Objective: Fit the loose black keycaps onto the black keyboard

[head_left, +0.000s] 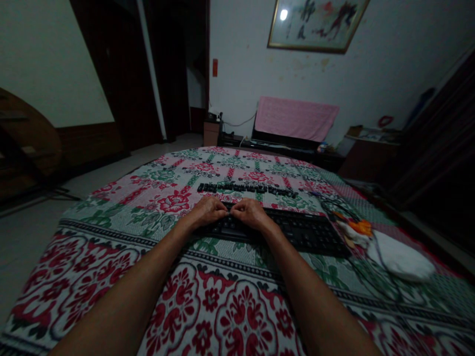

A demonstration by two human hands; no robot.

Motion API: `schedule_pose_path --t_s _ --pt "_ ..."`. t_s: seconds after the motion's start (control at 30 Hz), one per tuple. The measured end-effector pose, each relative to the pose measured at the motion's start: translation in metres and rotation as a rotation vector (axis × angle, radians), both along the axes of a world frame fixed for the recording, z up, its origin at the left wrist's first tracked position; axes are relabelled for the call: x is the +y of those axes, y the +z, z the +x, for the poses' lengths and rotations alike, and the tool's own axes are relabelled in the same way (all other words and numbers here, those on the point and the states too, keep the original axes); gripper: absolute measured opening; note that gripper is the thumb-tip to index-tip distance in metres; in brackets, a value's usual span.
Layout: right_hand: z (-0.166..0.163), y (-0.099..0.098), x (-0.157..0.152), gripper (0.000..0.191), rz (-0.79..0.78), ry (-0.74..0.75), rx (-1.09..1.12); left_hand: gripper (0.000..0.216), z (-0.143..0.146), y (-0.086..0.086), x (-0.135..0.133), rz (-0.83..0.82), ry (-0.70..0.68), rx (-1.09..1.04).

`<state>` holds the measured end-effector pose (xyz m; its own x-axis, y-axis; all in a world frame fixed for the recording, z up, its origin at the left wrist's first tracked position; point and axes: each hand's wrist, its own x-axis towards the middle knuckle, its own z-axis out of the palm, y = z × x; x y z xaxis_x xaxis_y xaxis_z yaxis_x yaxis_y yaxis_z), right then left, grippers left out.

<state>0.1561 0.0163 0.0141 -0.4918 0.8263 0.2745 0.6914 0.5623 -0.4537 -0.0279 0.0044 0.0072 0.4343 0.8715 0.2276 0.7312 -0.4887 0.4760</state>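
Note:
A black computer keyboard lies on the patterned cloth in front of me, its left part partly covered by my hands. Over its upper left area, my left hand is closed, thumb and fingers pinched together. Close beside it, my right hand is closed in a similar pinch, the fingertips of both hands nearly meeting. Whatever sits between the fingertips is too small and dark to make out. Beyond the keyboard, a row of loose black keycaps stretches across the cloth.
On the right lie a white cloth bundle, an orange item and dark cables. The flowered tablecloth covers the table. Further back, a pink towel drapes over a dark screen-like object by the wall.

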Motion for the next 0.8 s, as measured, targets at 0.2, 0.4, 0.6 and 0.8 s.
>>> schedule_pose_path --t_s 0.2,0.4,0.6,0.8 --pt "-0.001 0.002 -0.002 0.02 0.012 0.001 -0.05 0.028 0.003 0.0 0.0 -0.032 0.07 0.034" --pt "-0.004 0.001 -0.002 0.023 0.028 -0.044 -0.084 0.033 0.008 0.005 -0.003 -0.017 0.106 0.076" --pt "-0.007 0.004 -0.002 0.019 -0.065 -0.102 -0.065 0.029 0.013 0.006 -0.001 -0.075 0.182 0.057" --pt "-0.008 0.002 0.001 0.018 -0.117 -0.084 -0.005 0.03 0.018 0.009 -0.001 -0.142 0.283 0.056"
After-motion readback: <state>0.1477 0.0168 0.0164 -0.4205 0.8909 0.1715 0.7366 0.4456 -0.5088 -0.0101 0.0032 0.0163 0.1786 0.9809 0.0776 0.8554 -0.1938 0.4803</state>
